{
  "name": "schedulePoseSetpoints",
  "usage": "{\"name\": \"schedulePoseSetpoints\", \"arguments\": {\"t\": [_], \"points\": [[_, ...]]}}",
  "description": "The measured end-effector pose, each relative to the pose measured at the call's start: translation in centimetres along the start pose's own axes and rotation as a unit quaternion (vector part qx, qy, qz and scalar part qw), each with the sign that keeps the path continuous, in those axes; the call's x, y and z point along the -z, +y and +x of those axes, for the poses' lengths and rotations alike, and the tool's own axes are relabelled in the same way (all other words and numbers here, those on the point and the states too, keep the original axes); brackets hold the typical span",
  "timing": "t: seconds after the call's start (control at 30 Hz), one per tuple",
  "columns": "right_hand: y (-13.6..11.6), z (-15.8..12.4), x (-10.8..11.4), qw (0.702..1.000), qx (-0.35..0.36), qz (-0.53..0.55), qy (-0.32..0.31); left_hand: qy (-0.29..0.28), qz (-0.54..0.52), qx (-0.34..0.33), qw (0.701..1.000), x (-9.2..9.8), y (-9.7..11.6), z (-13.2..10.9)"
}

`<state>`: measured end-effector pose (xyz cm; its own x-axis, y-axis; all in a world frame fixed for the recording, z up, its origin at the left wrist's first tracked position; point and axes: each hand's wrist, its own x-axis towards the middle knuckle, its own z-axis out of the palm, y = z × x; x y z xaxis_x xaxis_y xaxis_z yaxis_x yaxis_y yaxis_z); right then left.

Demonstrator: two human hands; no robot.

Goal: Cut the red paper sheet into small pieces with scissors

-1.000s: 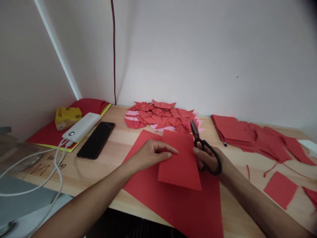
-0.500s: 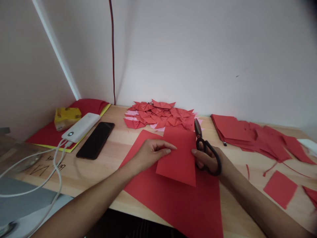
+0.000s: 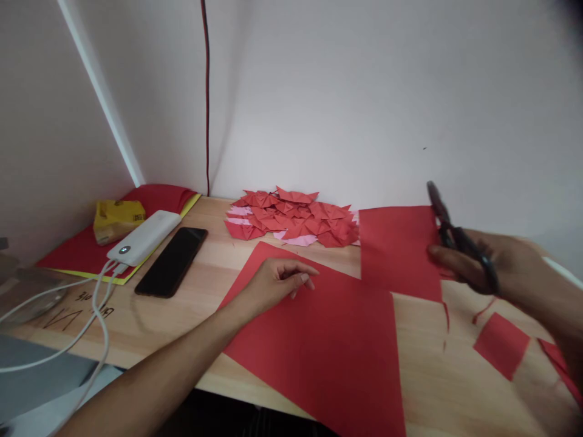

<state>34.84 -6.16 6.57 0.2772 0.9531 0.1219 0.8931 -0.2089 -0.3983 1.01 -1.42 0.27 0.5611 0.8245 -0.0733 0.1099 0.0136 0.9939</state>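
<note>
My left hand (image 3: 273, 282) rests on a large red paper sheet (image 3: 328, 358) lying on the wooden table (image 3: 200, 309), fingers loosely curled and holding nothing. My right hand (image 3: 514, 270) is raised at the right, its fingers through the handles of black scissors (image 3: 455, 240) whose blades point up. The same hand pinches a smaller red paper rectangle (image 3: 398, 252) by its right edge and holds it above the table, clear of the big sheet.
A pile of folded red and pink paper shapes (image 3: 296, 218) lies against the wall. A black phone (image 3: 172, 261), a white power bank (image 3: 143, 237) with cables and a yellow packet (image 3: 116, 218) sit at the left. A red paper square (image 3: 501, 346) and thin strips lie at the right.
My right hand has lifted the scissors and the small red rectangle up and to the right, off the big sheet. My left hand let go of the rectangle and stays on the sheet.
</note>
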Motion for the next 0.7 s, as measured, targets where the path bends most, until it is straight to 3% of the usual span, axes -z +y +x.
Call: {"name": "schedulePoseSetpoints", "arguments": {"t": [0.1,0.17,0.4,0.7], "points": [[1.4,2.6,2.4,0.994,-0.091,-0.053,-0.020,-0.002,0.002,0.008,1.000,0.0,-0.1,0.0],[2.2,4.4,2.7,0.990,-0.097,-0.098,-0.021,0.001,0.003,0.010,1.000,0.0,-0.2,0.1],[4.7,8.3,0.1,0.972,-0.084,-0.216,-0.040,0.005,0.017,0.011,1.000,0.2,-0.3,0.3],[4.1,7.6,-2.0,0.962,-0.110,-0.249,-0.021,0.006,0.053,0.008,0.999,0.4,-0.9,0.5]]}}
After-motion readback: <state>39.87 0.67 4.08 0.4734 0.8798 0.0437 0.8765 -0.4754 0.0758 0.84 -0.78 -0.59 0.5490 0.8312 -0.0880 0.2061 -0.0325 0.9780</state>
